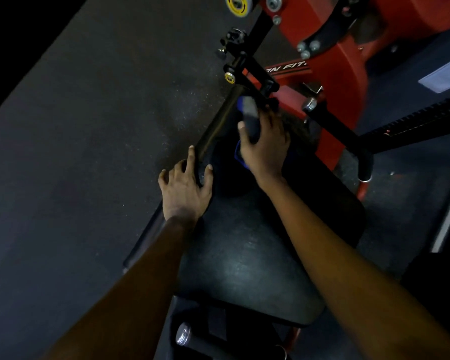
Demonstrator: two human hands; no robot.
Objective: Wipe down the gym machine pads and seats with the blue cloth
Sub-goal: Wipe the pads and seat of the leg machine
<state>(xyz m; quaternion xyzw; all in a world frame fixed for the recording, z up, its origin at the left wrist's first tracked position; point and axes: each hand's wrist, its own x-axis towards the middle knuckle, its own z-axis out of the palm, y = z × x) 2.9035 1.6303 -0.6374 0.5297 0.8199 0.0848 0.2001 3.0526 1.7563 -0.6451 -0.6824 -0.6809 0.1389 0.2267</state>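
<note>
My right hand [265, 146] is curled round the blue cloth [247, 110], thumb laid across it, pressing it down at the far end of the black seat [244, 255]. The cloth is bunched and blurred. One end sticks out past my thumb toward the red frame [343, 74], and a blue edge shows under the heel of my palm, so its long line runs away from me, roughly along the seat. The seat itself runs lengthwise from just below me up toward the frame, leaning a little to the right.

My left hand [186, 190] is apart from the right, fingers spread and holding nothing. It rests flat on the seat's left edge, fingertips reaching a slanting black bar [218, 126]. That bar climbs to a clamp with a small yellow knob [229, 77], just beyond the cloth and crowding the space ahead of my right hand. A curved black handle [366, 162] stands off the seat's right side. A chrome cap [183, 333] shows near me below the seat, and dark speckled floor [89, 126] spreads out to the left
</note>
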